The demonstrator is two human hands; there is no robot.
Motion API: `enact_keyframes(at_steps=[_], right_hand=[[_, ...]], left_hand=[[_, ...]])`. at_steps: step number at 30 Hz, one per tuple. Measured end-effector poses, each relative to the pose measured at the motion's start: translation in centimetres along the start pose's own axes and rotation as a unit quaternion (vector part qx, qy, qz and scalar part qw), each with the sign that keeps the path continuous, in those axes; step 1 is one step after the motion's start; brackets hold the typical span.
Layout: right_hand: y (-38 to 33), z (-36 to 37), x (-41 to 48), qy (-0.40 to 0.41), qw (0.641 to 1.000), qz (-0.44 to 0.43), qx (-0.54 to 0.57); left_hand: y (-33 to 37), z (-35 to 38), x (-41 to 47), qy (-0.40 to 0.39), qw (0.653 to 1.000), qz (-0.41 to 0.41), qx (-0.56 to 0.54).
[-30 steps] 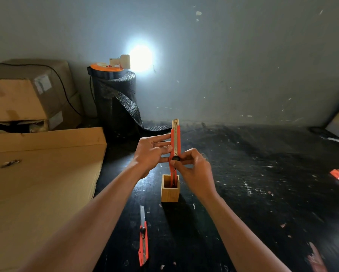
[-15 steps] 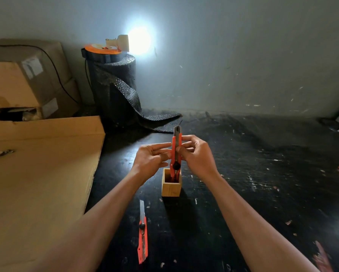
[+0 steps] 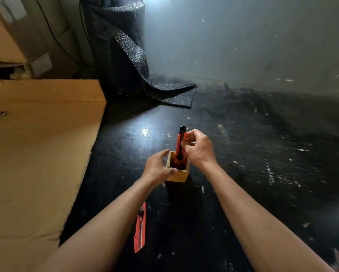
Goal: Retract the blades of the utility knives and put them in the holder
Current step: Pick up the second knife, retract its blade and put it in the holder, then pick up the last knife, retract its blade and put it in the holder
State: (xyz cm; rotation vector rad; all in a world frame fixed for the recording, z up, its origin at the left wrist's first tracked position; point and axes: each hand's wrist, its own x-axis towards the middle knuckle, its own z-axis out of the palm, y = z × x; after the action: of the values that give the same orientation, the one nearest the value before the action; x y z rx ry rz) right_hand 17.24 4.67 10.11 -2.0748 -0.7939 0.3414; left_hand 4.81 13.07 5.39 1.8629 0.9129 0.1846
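A small wooden holder (image 3: 179, 176) stands on the black table. An orange utility knife (image 3: 180, 146) stands upright with its lower end inside the holder and no blade showing at its dark tip. My right hand (image 3: 198, 149) pinches the knife's upper body. On the holder's left side rests my left hand (image 3: 158, 169), thumb on the front rim. A second orange utility knife (image 3: 140, 230) lies flat on the table in front of the holder, partly hidden by my left forearm.
A large cardboard sheet (image 3: 37, 154) covers the left side. Cardboard boxes (image 3: 17, 36) and a black roll of bubble wrap (image 3: 121, 48) stand at the back left against the wall. Small bits of debris speckle the black table (image 3: 262, 173).
The knife's blade went from extended to retracted, and the knife sank lower into the holder. My left hand left the knife and dropped to the holder. The camera tilted down.
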Motion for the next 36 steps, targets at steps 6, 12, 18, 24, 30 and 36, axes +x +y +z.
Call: enact_keyframes(at_steps=[6,12,18,24,30,36], right_hand=[[2.7,2.9,0.4,-0.023,0.998,0.013,-0.063],[3.8,4.6,0.5,-0.015,0.996,0.038,-0.085],[4.1,4.5,0.5,-0.007,0.995,0.039,-0.088],[3.3,3.1,-0.9,0.002,0.995,0.010,-0.098],[2.8,3.0,-4.8,-0.038,0.990,0.010,-0.138],[3.3,5.4,-10.2,-0.114,0.976,0.030,-0.182]], left_hand=[[-1.8,1.9,1.1,0.015,1.000,-0.009,-0.003],[-2.7,2.2,1.6,0.028,0.999,0.000,-0.028],[-2.9,2.3,1.8,0.026,0.999,0.002,-0.041],[-2.8,1.6,0.9,0.041,0.999,0.004,-0.023],[-4.5,0.4,-3.1,0.075,0.996,0.035,0.044],[-8.4,-0.1,-8.7,0.062,0.993,0.043,0.091]])
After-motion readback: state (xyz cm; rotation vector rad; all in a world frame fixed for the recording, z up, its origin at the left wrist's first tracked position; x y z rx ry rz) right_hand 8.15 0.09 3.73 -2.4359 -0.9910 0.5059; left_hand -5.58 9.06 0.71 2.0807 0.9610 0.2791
